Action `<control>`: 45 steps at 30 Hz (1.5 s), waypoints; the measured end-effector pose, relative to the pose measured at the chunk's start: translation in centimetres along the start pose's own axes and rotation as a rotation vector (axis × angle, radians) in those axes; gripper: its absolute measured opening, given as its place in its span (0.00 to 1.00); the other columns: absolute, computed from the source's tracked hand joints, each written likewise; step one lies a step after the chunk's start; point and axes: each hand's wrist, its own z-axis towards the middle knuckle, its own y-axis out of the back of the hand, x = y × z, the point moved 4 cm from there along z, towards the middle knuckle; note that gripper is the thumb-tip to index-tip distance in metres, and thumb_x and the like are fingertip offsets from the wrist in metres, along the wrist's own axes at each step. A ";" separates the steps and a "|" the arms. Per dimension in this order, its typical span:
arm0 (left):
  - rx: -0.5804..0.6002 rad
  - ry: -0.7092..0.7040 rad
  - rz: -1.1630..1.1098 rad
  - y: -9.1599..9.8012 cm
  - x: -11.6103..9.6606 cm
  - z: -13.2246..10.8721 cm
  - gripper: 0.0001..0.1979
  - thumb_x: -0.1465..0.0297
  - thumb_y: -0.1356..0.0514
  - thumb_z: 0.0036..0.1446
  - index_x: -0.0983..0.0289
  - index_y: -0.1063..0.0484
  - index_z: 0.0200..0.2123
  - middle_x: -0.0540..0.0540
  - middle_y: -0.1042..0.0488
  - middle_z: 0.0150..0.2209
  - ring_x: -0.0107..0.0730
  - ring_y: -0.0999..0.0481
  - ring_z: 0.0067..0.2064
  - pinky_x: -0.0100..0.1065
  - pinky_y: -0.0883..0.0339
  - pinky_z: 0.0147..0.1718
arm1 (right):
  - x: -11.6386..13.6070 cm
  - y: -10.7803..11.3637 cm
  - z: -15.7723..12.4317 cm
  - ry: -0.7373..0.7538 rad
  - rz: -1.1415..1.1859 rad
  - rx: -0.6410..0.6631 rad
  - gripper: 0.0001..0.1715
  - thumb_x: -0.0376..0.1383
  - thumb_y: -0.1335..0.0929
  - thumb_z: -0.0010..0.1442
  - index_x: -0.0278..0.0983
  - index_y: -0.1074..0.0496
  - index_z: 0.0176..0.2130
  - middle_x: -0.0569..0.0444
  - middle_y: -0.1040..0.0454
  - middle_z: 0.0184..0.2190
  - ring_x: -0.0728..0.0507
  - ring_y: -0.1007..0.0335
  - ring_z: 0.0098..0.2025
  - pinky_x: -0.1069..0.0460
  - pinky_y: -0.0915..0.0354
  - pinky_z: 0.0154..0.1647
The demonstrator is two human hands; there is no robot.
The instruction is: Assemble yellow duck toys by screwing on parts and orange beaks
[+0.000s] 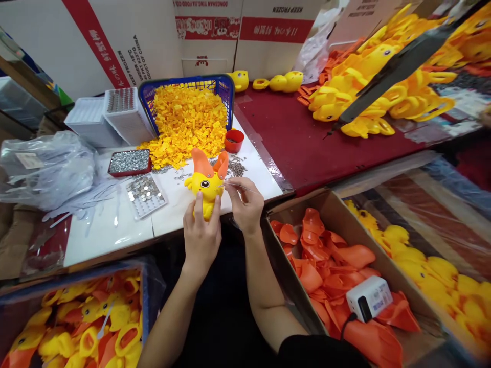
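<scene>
Yellow orange-eared animal figure (pixel 206 188), upright on my feed: left hand (pixel 201 232) clasps it, right hand (pixel 247 207) pinches a thin strip (pixel 232 184) beside its face.

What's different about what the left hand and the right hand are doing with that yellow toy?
The left hand holds the yellow toy, but the right hand pinches a thin stick. The left hand's fingers point up along the toy's body, while the right hand's fingers curl together. The left hand is low on the toy; the right hand is beside its face. Both hands are bare.
</scene>
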 end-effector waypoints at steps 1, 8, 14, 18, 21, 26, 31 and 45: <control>-0.001 0.009 -0.017 0.0 0.1 0.0 0.25 0.72 0.43 0.68 0.56 0.30 0.67 0.70 0.36 0.70 0.60 0.34 0.68 0.62 0.38 0.65 | 0.2 -0.1 -0.1 0.026 -0.012 0.019 0.06 0.40 0.29 0.68 0.41 0.22 0.42 0.50 0.19 0.40 0.42 0.22 0.45 0.44 0.24 0.49; -0.052 -0.022 0.009 0.0 0.2 -0.1 0.25 0.72 0.42 0.68 0.56 0.30 0.67 0.69 0.34 0.69 0.58 0.32 0.66 0.59 0.34 0.63 | 1.0 -0.6 -0.2 0.276 -0.100 -0.013 0.06 0.33 0.31 0.69 0.42 0.21 0.43 0.50 0.16 0.39 0.41 0.19 0.45 0.41 0.23 0.51; -0.104 -0.118 0.178 0.4 -0.3 0.2 0.24 0.74 0.40 0.67 0.62 0.28 0.66 0.74 0.33 0.66 0.58 0.29 0.63 0.54 0.30 0.59 | 1.1 -0.7 -0.3 0.397 -0.112 0.017 0.10 0.28 0.31 0.68 0.41 0.22 0.45 0.50 0.16 0.42 0.44 0.17 0.45 0.44 0.20 0.49; -0.140 -0.161 0.194 0.7 -0.1 0.3 0.24 0.74 0.38 0.66 0.63 0.28 0.65 0.76 0.33 0.65 0.58 0.29 0.64 0.51 0.28 0.57 | 0.9 -0.8 -0.4 0.356 -0.093 0.035 0.08 0.30 0.31 0.69 0.41 0.22 0.45 0.50 0.16 0.42 0.42 0.17 0.46 0.43 0.19 0.49; -0.187 -0.168 0.136 0.6 0.4 -0.1 0.25 0.72 0.37 0.66 0.62 0.29 0.66 0.75 0.35 0.66 0.58 0.30 0.65 0.51 0.29 0.57 | 1.1 -1.1 -0.5 0.326 -0.065 0.037 0.07 0.31 0.31 0.69 0.41 0.22 0.44 0.50 0.16 0.42 0.42 0.16 0.45 0.42 0.19 0.49; -0.310 -0.153 0.062 0.3 1.1 -0.9 0.32 0.72 0.34 0.63 0.61 0.33 0.69 0.75 0.39 0.68 0.58 0.31 0.67 0.50 0.29 0.58 | 2.0 -1.7 -1.0 0.368 -0.033 0.098 0.10 0.28 0.32 0.69 0.41 0.24 0.46 0.50 0.16 0.43 0.43 0.16 0.47 0.44 0.18 0.48; -0.341 -0.112 0.014 0.0 1.6 -1.2 0.35 0.72 0.32 0.61 0.61 0.35 0.70 0.74 0.40 0.68 0.58 0.33 0.68 0.51 0.29 0.59 | 2.1 -2.1 -1.7 0.468 -0.028 0.141 0.21 0.22 0.32 0.66 0.42 0.26 0.52 0.50 0.18 0.47 0.43 0.16 0.50 0.46 0.17 0.48; -0.387 -0.129 0.035 -0.6 1.3 -1.7 0.35 0.75 0.33 0.60 0.58 0.35 0.69 0.71 0.41 0.69 0.56 0.32 0.67 0.49 0.28 0.58 | 3.6 -2.1 -1.9 0.700 -0.223 0.208 0.21 0.25 0.31 0.67 0.38 0.27 0.57 0.44 0.17 0.45 0.38 0.18 0.53 0.42 0.17 0.49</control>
